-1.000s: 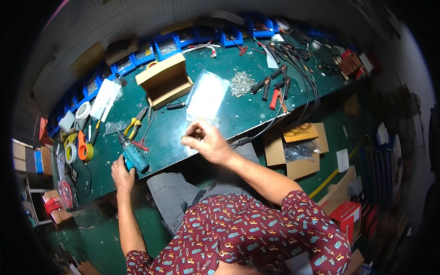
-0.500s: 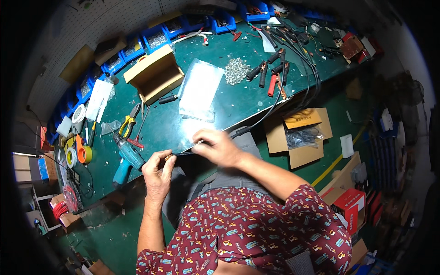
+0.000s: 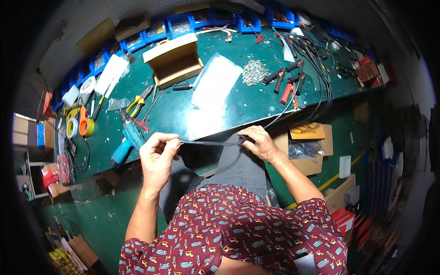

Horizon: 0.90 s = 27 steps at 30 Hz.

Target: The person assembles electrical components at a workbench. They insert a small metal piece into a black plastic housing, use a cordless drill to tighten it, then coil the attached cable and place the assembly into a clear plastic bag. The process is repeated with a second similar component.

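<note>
A black cable stretches between my two hands, just off the front edge of the green workbench. My left hand pinches one end of it between thumb and fingertips; the very tip is hidden by the fingers. Around a thicker black part of the cable my right hand is closed. From there the cable runs up to red and black battery clamps on the bench. Beside my left hand lies a teal power drill.
Yellow-handled pliers, a cardboard box, a clear plastic bag and a pile of small metal parts lie on the bench. Blue bins line its back. An open carton stands below at the right.
My right hand has slid right along the cable, away from my left hand, and a longer stretch shows between them. The head view has shifted, moving the bench items rightward.
</note>
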### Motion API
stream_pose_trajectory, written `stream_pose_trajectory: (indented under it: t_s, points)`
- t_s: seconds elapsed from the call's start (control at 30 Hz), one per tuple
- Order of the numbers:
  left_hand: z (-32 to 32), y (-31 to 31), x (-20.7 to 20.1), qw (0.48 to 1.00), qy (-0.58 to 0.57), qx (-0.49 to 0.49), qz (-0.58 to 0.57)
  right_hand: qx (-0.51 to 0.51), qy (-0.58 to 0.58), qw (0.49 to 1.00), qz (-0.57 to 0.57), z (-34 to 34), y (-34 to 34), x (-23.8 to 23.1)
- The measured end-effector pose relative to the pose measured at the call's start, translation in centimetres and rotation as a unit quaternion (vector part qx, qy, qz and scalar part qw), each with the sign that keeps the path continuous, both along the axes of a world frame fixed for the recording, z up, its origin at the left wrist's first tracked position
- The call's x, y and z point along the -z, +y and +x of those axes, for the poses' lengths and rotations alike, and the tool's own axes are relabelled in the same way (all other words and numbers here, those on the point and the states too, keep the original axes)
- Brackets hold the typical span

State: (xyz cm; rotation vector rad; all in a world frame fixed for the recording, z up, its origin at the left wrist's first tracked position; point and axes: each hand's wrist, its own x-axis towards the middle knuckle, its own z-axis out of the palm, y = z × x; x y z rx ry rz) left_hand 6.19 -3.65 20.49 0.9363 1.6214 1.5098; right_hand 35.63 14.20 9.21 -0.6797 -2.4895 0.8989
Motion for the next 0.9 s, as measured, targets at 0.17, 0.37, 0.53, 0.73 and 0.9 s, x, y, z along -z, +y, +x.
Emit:
stream_pose_trajectory:
  t_s: [0.17,0.37,0.53,0.73,0.9]
  points:
    - [0.9,-0.2,-1.5,0.998,-0.054,0.022,0.020,-0.011,0.172,0.966,-0.193,-5.0,-2.9,-5.5]
    - [0.3,-1.8,-3.2,0.995,-0.045,0.093,0.001,-0.017,0.192,0.940,-0.281,-6.5,-4.5,-7.4]
    - [0.6,-2.2,-4.0,0.995,-0.020,0.096,0.019,-0.010,0.213,0.938,-0.273,-6.9,-5.2,-7.5]
    - [0.6,-2.3,-3.8,0.991,0.075,0.079,0.081,-0.011,0.205,0.935,-0.290,-7.1,-5.7,-9.6]
    - [0.7,-2.5,-4.6,0.992,0.053,0.084,0.084,-0.056,0.217,0.930,-0.293,-6.7,-5.3,-9.3]
